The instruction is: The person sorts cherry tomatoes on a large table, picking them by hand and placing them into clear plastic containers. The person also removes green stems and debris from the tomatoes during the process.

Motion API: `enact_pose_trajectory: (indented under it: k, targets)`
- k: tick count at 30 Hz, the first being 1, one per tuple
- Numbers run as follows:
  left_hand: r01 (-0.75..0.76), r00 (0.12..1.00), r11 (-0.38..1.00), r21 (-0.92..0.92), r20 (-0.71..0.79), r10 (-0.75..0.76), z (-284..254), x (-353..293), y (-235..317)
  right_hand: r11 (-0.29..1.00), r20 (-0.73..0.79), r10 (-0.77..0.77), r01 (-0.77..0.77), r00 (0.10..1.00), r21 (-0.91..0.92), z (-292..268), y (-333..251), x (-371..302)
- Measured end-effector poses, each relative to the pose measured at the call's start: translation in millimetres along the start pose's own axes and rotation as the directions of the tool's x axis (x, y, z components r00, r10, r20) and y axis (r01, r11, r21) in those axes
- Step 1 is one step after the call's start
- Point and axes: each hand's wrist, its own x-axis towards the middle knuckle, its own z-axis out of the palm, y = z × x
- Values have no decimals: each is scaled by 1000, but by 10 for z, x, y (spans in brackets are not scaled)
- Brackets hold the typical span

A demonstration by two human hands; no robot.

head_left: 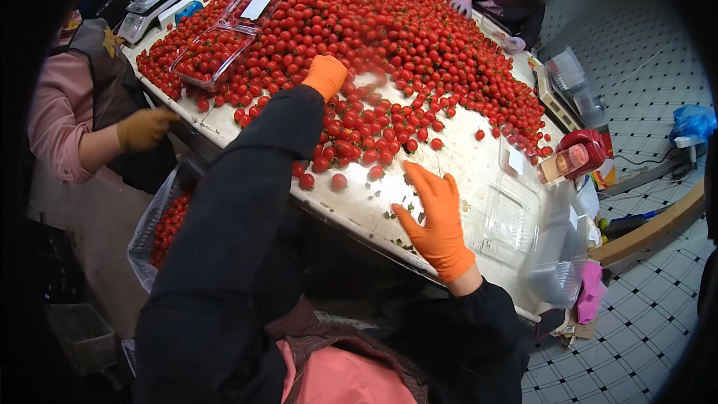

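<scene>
In the head view, the left hand (pixel 326 76), in an orange glove, reaches into the near side of a broad heap of red cherry tomatoes (pixel 359 7) on the white tabletop (pixel 465 138); I cannot tell whether its fingers are together or clamped on anything. The right hand (pixel 435 224), gloved alike, has its fingers spread apart and nothing in its grasp, near the tabletop's edge beside small dark green scraps (pixel 400 212). Loose tomatoes (pixel 363 135) lie between the hands. An open clear box (pixel 256 7) with tomatoes in its base rests at the heap's left. An empty clear box (pixel 514 213) lies right of the right hand, beside stacked clear boxes (pixel 555 269). A co-worker's brown-gloved hand (pixel 146 129) is at the left.
</scene>
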Motion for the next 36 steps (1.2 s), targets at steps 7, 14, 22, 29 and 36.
enact_pose_trajectory:
  k: [7, 14, 22, 29, 36]
  targets:
    - [103, 993, 988, -116, 68, -96, 39, 20, -217, 991, -159, 125, -131, 979, -30, 291, 786, -212]
    - [-39, 969, 397, -917, -131, -208, -905, -1198, -775, 992, -137, 121, -122, 983, -1, 301, 919, -151]
    - [477, 816, 857, -195, 462, -349, -33, -4029, -1842, 981, -95, 162, -150, 982, 124, 360, 841, -144]
    - [92, 986, 626, -775, -16, -165, -918, -2699, -740, 986, -107, 147, -137, 983, 93, 421, 815, -146]
    - [-141, 988, 874, -466, -125, 93, -505, -1598, 528, 988, -129, 146, -150, 981, -21, 485, 990, -225]
